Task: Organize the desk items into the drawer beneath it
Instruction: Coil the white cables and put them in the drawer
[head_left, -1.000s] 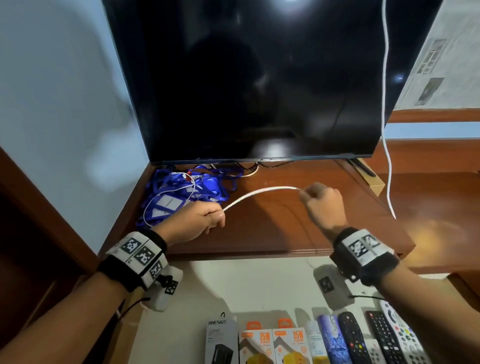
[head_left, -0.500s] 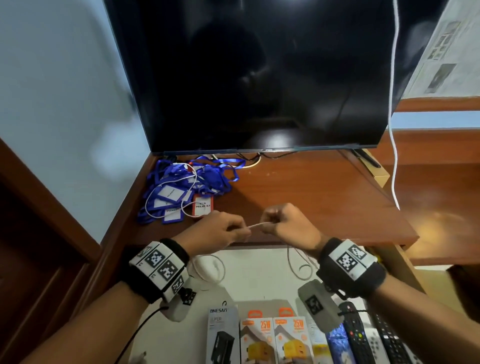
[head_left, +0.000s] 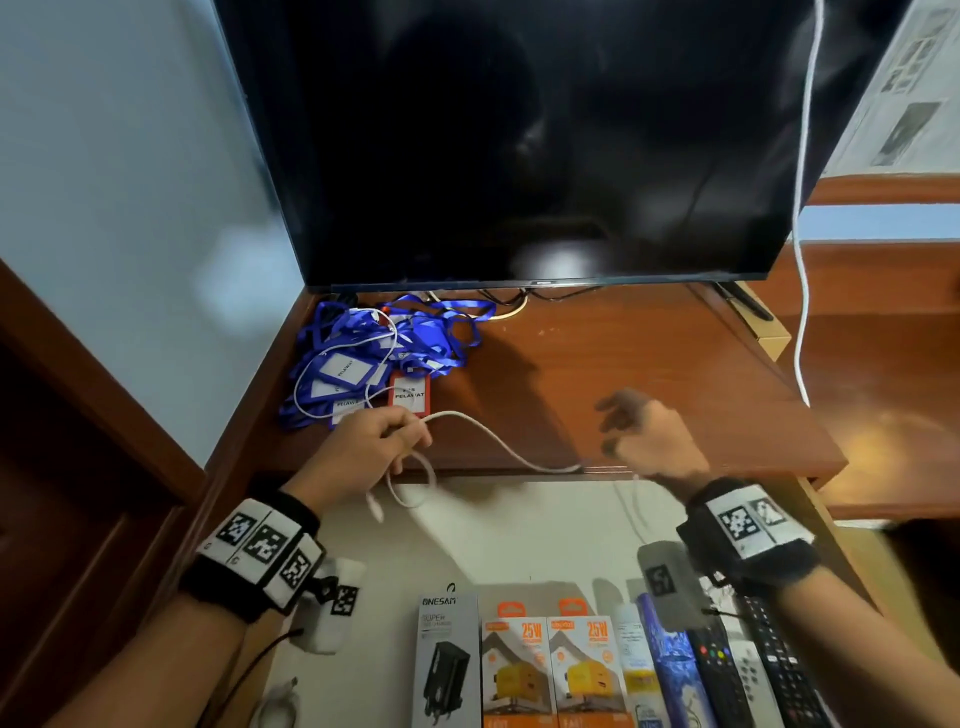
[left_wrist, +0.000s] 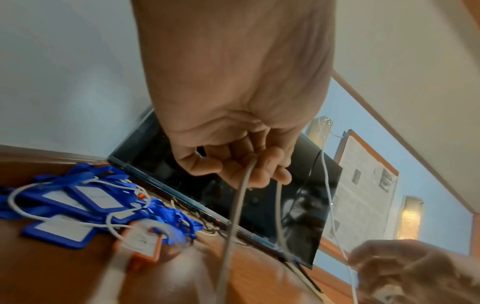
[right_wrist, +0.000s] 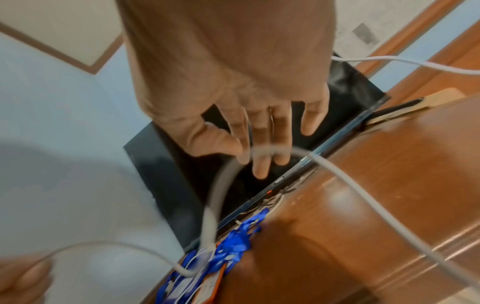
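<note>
1. Head view: wooden desk (head_left: 597, 374) with a black TV screen (head_left: 519, 140) at the back, and an open drawer (head_left: 519, 530) below the front edge. Left hand (head_left: 363, 447) is clenched around a white cable (head_left: 498, 441). A loop hangs under the fist over the drawer, and the free run arcs rightward along the desk edge. Right hand (head_left: 644, 436) is blurred, fingers spread, gripping nothing, just right of the cable's far end. Blue lanyards with badge holders (head_left: 374, 358) lie piled behind the left hand. Charger boxes (head_left: 519, 665) and remote controls (head_left: 748, 670) are lined up in the drawer, near both wrists.
2. Left wrist view: left hand (left_wrist: 233, 144) has fingers curled around two cable strands (left_wrist: 233, 205) dropping below it. Lanyards (left_wrist: 78, 201) sit to its left on the desk.
3. Right wrist view: right hand (right_wrist: 246, 123) is released, fingers straight. The cable (right_wrist: 221, 185) curves just in front of the fingertips; contact can't be told.
</note>
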